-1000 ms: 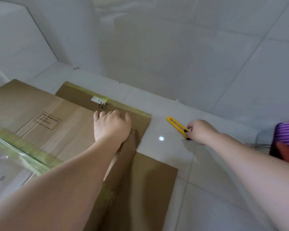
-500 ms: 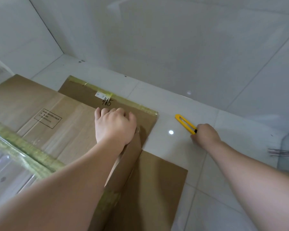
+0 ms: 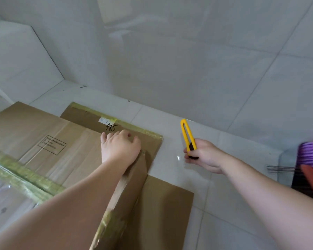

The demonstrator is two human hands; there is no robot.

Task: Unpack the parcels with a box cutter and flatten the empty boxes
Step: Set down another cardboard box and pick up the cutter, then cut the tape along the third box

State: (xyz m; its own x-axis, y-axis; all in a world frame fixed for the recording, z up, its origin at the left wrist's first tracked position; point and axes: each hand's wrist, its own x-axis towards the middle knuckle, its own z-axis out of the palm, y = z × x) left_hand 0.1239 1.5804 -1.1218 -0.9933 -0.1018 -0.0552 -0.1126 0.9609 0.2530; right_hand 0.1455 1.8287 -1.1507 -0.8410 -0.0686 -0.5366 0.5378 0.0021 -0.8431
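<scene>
Under the left hand [image 3: 120, 147] lies the flattened cardboard box [image 3: 49, 141], spread on the white tiled floor [image 3: 215, 204]. The left hand presses down on the top panel with its fingers loosely bent, close to the handwritten mark "445" [image 3: 111, 127]; it grips nothing. The right hand [image 3: 205, 156], well apart to the right of the box, is curled round the black grip of the yellow box cutter [image 3: 188, 137], whose long body points up and away from the palm. Whether the blade is extended cannot be told.

Procedure for the step in hand, judged to be cutting the remaining tape so the panels lie flat:
- Keep the pressing hand behind the cut line, never ahead of the blade.
- Bring the cutter to the yellow-green tape strip [image 3: 134, 129] just beyond the left fingertips and draw it along the seam with shallow depth.
- Cut away from the left forearm, which lies across the box.

Box condition: brown corrugated board, creased, with a printed rectangular label [image 3: 51, 144] left of the pressing hand and a wide glossy tape band [image 3: 20, 175] crossing nearer the body. One flap [image 3: 132, 184] stands raised beside the left wrist; a darker panel [image 3: 163, 210] lies flat beneath it.
</scene>
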